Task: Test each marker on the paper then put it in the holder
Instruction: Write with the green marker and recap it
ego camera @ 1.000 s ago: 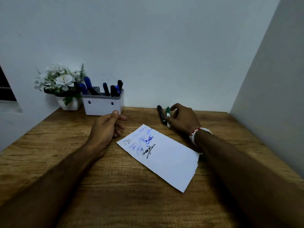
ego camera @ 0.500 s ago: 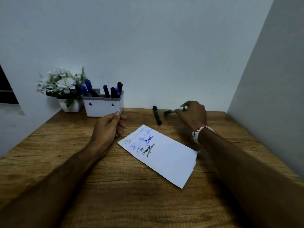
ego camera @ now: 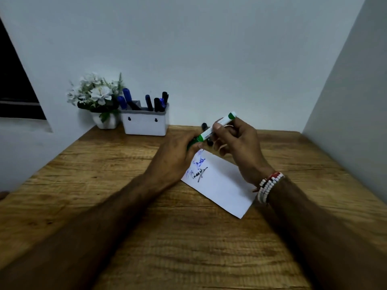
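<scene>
Gripping the green marker at both ends, the two hands meet above the far corner of the paper. The left hand is closed round the green cap end, which it mostly hides; the right hand pinches the white barrel between thumb and fingers. The marker tilts up toward 2 o'clock, a green band at its raised end. Behind it a black marker lies on the table, largely covered by the hands. The left hand also conceals part of the blue and black scribbles on the white, rectangular sheet. At 10 o'clock from the hands stands the white, boxy holder, with blue and black markers leaning in it; just beside it sits a small pot of white flowers. The tabletop shows rough wood grain. Beaded bracelets circle the right wrist.
</scene>
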